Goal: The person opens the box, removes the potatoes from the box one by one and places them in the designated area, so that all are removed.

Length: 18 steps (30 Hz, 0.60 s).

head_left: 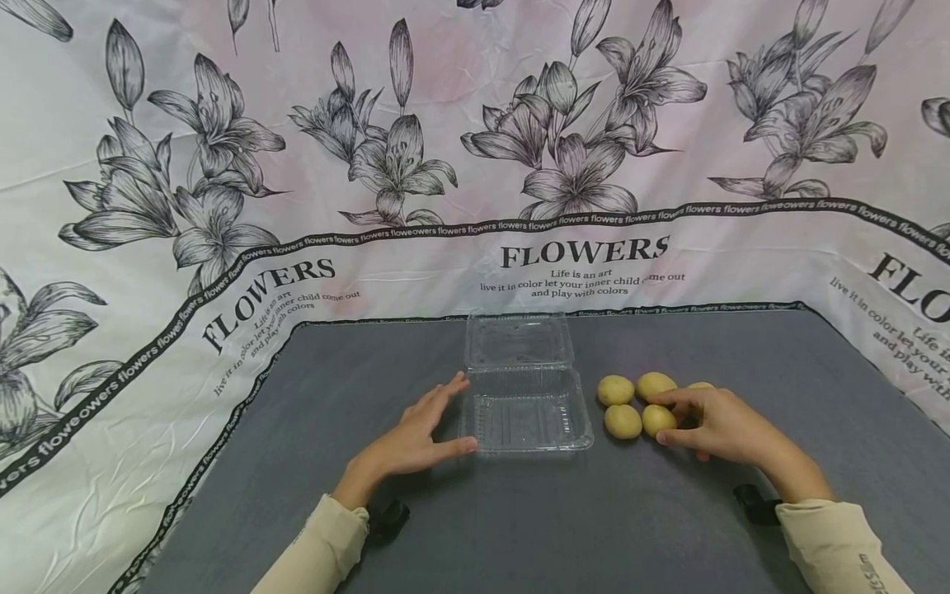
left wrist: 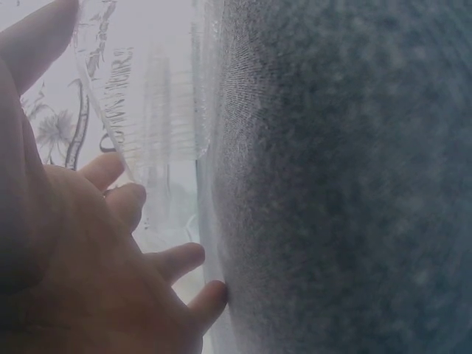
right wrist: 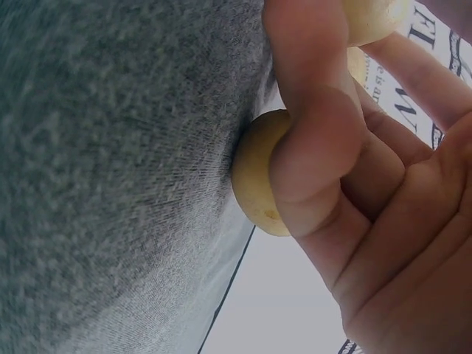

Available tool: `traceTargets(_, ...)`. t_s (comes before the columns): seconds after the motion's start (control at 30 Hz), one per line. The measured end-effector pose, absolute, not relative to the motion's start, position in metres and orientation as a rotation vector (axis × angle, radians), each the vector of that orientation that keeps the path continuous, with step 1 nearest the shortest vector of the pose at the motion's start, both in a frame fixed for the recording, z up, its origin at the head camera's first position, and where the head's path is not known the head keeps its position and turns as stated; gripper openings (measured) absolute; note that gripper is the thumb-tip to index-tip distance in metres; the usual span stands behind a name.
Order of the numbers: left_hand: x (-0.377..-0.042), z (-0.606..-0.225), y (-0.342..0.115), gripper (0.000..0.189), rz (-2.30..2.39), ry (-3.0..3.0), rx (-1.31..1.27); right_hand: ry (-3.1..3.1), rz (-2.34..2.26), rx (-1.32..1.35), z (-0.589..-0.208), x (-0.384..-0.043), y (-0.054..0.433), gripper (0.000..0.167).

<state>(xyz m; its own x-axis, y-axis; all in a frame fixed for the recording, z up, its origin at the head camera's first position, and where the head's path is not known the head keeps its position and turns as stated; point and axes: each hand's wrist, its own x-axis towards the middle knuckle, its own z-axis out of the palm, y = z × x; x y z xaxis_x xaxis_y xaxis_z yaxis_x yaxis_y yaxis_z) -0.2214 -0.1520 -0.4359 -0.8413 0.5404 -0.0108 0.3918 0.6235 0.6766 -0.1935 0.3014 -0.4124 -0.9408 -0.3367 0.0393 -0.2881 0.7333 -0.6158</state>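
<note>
A clear plastic clamshell box (head_left: 529, 408) lies with its lid folded back on the grey table. My left hand (head_left: 416, 433) is at its left side, fingers spread, fingertips and thumb at the rim. In the left wrist view those fingers (left wrist: 177, 262) reach along the clear plastic. To the right of the box, my right hand (head_left: 716, 425) pinches a small yellow potato (head_left: 659, 421) between thumb and forefinger. Other potatoes (head_left: 623, 421) lie close by, and one (head_left: 700, 385) is partly hidden behind that hand. In the right wrist view a potato (right wrist: 259, 177) sits behind the curled fingers.
The grey tabletop (head_left: 519, 528) stretches around the box and potatoes. A white cloth (head_left: 594, 276) printed with flowers and lettering hangs along the back and sides. A dark strap (head_left: 755, 503) is on the right wrist, and another (head_left: 387, 520) on the left.
</note>
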Motion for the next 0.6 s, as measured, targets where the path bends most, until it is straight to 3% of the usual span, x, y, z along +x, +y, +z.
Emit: traceTargets(0.6, -0.2236, -0.4354, -0.1533, 0.072, 1.094, 2.598, 0.791, 2.870, -0.965, -0.557, -0.4113, -0.1949, 0.3010, 0.059)
